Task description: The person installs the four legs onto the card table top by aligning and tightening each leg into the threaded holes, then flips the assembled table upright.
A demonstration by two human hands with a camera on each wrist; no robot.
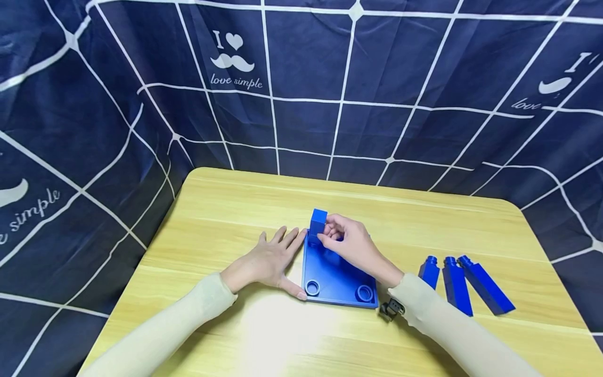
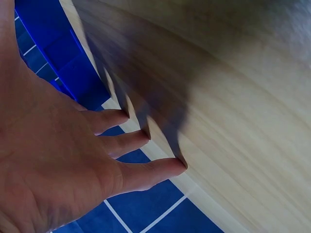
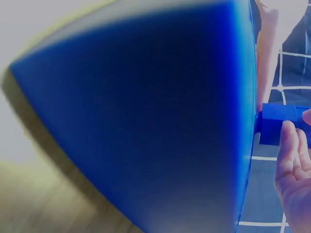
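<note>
A square blue plate [image 1: 330, 272] with raised round sockets at its near corners lies on the table. My right hand [image 1: 350, 243] pinches a blue square leg [image 1: 317, 222] between thumb and fingers, holding it upright over the plate's far left corner. In the right wrist view, the leg [image 3: 274, 121] meets the plate [image 3: 126, 121] at a narrower end; whether its threads are engaged is hidden. My left hand [image 1: 273, 260] lies spread along the plate's left side, with thumb and fingertips at its edge. The left wrist view shows that hand [image 2: 58, 160] with straight fingers touching the wood.
Three more blue legs with threaded ends, a left one [image 1: 429, 272], a middle one [image 1: 457, 287] and a right one [image 1: 487, 287], lie to the right of my right forearm. A dark patterned cloth [image 1: 301, 125] hangs behind and beside the wooden table [image 1: 226, 209].
</note>
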